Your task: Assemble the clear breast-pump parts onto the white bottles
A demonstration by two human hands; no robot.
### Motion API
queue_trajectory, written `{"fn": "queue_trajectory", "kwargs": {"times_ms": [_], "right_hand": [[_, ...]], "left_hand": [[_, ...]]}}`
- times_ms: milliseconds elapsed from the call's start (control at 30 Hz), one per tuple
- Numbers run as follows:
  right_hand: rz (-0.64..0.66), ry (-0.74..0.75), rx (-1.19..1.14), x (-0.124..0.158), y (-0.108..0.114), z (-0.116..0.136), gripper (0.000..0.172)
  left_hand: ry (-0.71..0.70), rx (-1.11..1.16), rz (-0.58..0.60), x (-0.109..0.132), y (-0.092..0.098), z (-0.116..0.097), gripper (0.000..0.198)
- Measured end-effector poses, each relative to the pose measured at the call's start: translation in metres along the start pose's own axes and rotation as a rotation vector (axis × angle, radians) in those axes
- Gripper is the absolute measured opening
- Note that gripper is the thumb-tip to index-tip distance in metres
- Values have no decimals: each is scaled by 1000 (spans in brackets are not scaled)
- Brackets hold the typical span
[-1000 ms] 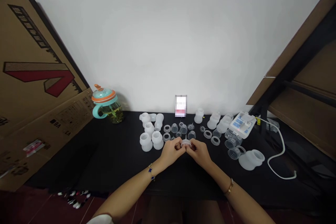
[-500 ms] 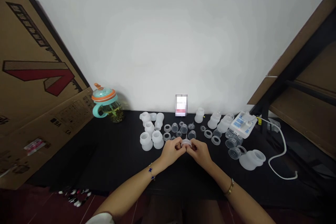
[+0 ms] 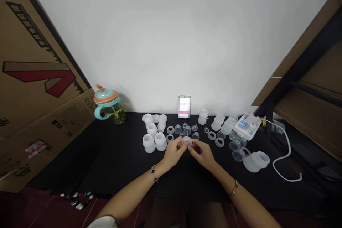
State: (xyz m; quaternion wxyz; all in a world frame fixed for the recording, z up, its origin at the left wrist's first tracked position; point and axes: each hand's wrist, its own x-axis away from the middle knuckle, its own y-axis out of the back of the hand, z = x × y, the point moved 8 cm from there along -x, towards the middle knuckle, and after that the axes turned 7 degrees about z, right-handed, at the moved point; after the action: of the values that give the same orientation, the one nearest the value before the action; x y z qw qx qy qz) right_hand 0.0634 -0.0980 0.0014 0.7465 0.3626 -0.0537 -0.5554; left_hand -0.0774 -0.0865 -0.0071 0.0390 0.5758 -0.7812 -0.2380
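A translucent bottle collar ring with a nipple [image 3: 187,141] standing up through it is held above the near side of the table. My left hand [image 3: 173,154] pinches it, thumb on the near edge. My right hand [image 3: 203,155] is at the ring's right edge, thumb and forefinger apart; whether the tips touch it is hard to tell. Just beyond the hands lie loose collar rings [image 3: 170,138], clear domed caps [image 3: 195,136] and clear nipples [image 3: 195,128]. White wide-necked bottles [image 3: 160,141] stand to the left of my left hand.
Right of my hands are more bottles [image 3: 218,122], clear cups [image 3: 238,154], a tipped white bottle [image 3: 257,161] and a white device [image 3: 247,126] with a cable [image 3: 290,146]. A lidded jug [image 3: 107,105] stands back left, beside a cardboard box [image 3: 40,96]. A blurred screen [image 3: 184,107] leans on the wall.
The collar ring with the nipple has shifted slightly left and up, with my left hand on it. My right thumb and forefinger have spread from their closer grip.
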Motion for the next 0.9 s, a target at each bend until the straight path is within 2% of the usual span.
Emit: {"fn": "queue_trajectory", "kwargs": {"times_ms": [433, 567, 900], "right_hand": [[-14, 0, 9, 2, 0, 0, 21], [-23, -3, 17, 3, 1, 0, 20], [-28, -1, 33, 4, 3, 3, 17]], "left_hand": [[-30, -40, -4, 0, 2, -5, 26], [-28, -76, 2, 1, 2, -7, 31], [9, -114, 13, 0, -1, 2, 30]]}}
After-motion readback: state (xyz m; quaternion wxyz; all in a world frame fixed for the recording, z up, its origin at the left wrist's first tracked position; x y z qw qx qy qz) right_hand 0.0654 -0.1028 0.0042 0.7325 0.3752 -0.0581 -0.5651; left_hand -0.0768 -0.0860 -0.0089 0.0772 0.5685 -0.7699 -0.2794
